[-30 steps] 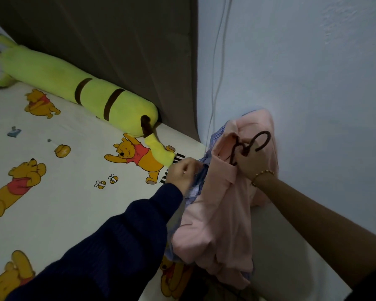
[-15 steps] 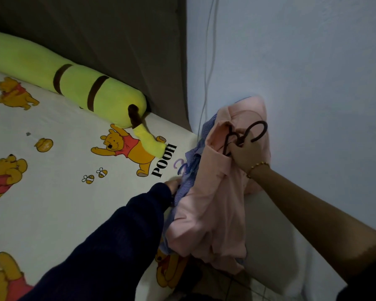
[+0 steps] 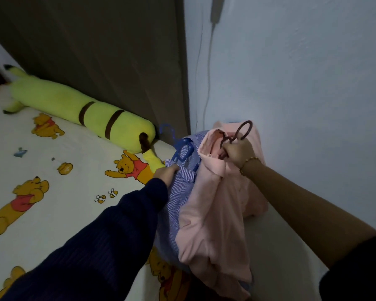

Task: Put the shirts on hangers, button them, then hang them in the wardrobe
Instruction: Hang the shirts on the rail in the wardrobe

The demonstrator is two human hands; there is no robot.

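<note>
Pink shirt point(image 3: 215, 213): draped on a brown hanger, held up above the bed's right edge, close to the wall; lower folds hanging bunched.
Brown hanger point(image 3: 245, 130): hook sticking up above the pink collar, the rest hidden in cloth.
Right hand point(image 3: 239, 152): clamped round the brown hanger's neck just under the hook; bare forearm, gold bracelet point(image 3: 249, 162) at the wrist.
Blue striped shirt point(image 3: 182, 192): just left of the pink shirt and touching it, partly tucked behind it.
Blue hanger point(image 3: 182, 149): showing at the striped collar, hook raised beside the plush's end.
Left hand point(image 3: 166, 173): in a dark sleeve, fingers curled over the striped shirt's collar edge, gripping the cloth.
Bed point(image 3: 52, 203): pale sheet printed with cartoon bears, below and left of both shirts.
Plush bolster point(image 3: 74, 107): yellow-green with brown bands, lying along the bed's far edge against a dark curtain point(image 3: 117, 51).
Wall point(image 3: 302, 83): pale blue, with a thin cable point(image 3: 207, 83) running down near the corner.
</note>
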